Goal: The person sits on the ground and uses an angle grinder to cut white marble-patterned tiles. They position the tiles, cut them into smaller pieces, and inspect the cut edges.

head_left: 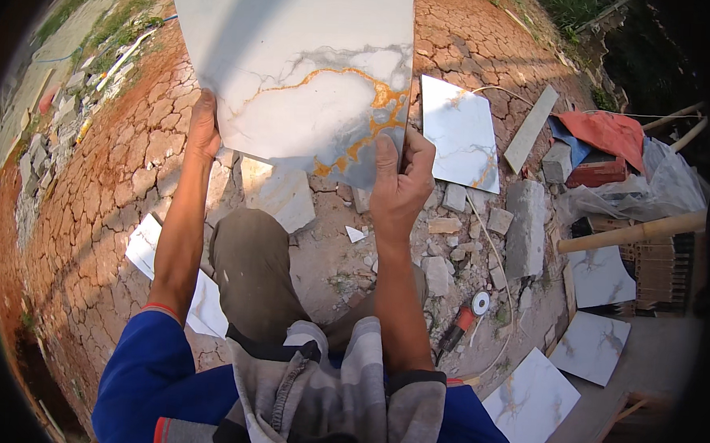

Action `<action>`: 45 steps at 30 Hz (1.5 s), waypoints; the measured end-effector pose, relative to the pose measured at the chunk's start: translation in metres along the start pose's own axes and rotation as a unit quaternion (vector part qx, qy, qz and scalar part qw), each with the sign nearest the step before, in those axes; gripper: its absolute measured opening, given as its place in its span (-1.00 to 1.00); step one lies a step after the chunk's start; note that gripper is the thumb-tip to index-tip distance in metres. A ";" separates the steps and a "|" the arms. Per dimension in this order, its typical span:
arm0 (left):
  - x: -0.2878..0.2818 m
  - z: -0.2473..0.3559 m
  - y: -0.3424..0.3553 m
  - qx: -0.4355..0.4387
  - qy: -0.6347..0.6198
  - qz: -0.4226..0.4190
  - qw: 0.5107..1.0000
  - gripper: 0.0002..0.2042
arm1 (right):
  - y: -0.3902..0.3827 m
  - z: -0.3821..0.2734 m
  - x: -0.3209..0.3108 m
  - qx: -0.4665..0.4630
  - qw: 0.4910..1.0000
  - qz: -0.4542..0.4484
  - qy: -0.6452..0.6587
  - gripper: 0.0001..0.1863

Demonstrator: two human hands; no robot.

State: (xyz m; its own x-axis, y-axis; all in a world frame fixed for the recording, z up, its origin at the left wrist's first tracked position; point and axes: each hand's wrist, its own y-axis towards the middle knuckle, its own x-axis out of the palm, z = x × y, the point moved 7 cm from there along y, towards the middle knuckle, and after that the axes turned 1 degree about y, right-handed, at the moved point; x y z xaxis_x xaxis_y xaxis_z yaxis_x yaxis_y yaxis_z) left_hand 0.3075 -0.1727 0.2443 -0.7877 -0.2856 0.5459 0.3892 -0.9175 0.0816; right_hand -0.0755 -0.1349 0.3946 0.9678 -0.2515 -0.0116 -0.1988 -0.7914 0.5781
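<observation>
Although its upper part runs out of the top of the view, the white marble-patterned tile [298, 68] with grey and orange veins is plainly held up in front of the person. The left hand [203, 126] closes on its lower left edge, fingers hidden behind it. The right hand [400, 180] grips the lower right corner, thumb on the face. Below the right hand lies rubble, and an angle grinder [463, 321] rests on the cracked red ground [119, 179]. Right of that hand lies another tile [460, 131].
</observation>
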 end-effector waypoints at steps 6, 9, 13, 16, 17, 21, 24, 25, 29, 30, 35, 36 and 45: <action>0.130 0.042 0.020 0.055 -0.127 -0.110 0.984 -0.13 | 0.084 -0.078 -0.056 0.049 0.982 -0.066 -0.168 -0.42; 0.151 -0.006 -0.027 -0.014 -0.159 -0.025 0.987 -0.22 | 0.099 -0.097 -0.114 -0.088 0.990 0.029 -0.108 -0.20; 0.151 -0.033 -0.078 -0.043 -0.101 0.004 0.994 -0.32 | 0.022 -0.036 -0.208 0.006 0.980 0.133 0.147 -0.01; 0.150 -0.044 -0.109 -0.083 -0.050 0.051 0.994 -0.36 | -0.098 0.052 -0.176 0.361 0.912 -0.122 0.155 0.05; 0.151 -0.052 -0.120 -0.125 -0.024 0.062 0.990 -0.35 | -0.132 0.066 -0.160 0.377 0.890 -0.194 0.170 0.02; 0.160 -0.082 -0.163 -0.184 0.071 0.042 0.979 -0.28 | -0.223 0.104 -0.134 0.451 0.791 -0.026 0.413 -0.26; 0.172 -0.126 -0.187 -0.263 0.111 0.006 0.958 -0.34 | -0.247 0.108 -0.162 0.480 0.744 0.086 0.457 -0.32; 0.179 -0.143 -0.195 -0.271 0.121 0.015 0.955 -0.39 | -0.250 0.104 -0.179 0.479 0.759 0.095 0.430 -0.32; 0.219 -0.213 -0.235 -0.340 0.108 0.023 0.934 -0.43 | -0.258 0.094 -0.233 0.472 0.760 0.153 0.420 -0.31; 0.232 -0.227 -0.241 -0.349 0.103 0.015 0.931 -0.43 | -0.257 0.095 -0.242 0.463 0.750 0.171 0.440 -0.31; 0.293 -0.276 -0.252 -0.416 0.064 -0.030 0.907 -0.46 | -0.232 0.123 -0.296 0.421 0.775 0.285 0.376 -0.30; 0.305 -0.285 -0.248 -0.421 0.045 -0.033 0.905 -0.46 | -0.221 0.131 -0.308 0.407 0.776 0.301 0.377 -0.28; 0.257 -0.367 -0.148 -0.208 0.656 -0.090 0.720 0.00 | -0.077 0.228 -0.350 0.369 0.821 0.257 0.351 -0.30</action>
State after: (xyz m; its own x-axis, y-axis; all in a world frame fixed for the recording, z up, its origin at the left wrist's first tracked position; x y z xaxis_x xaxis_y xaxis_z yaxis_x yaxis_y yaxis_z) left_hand -0.1281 -0.2119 0.0662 -0.6863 0.0838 -0.7225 0.2630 -0.8975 -0.3539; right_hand -0.4345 -0.1129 0.1681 0.5260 -0.4799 0.7022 -0.3971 -0.8687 -0.2962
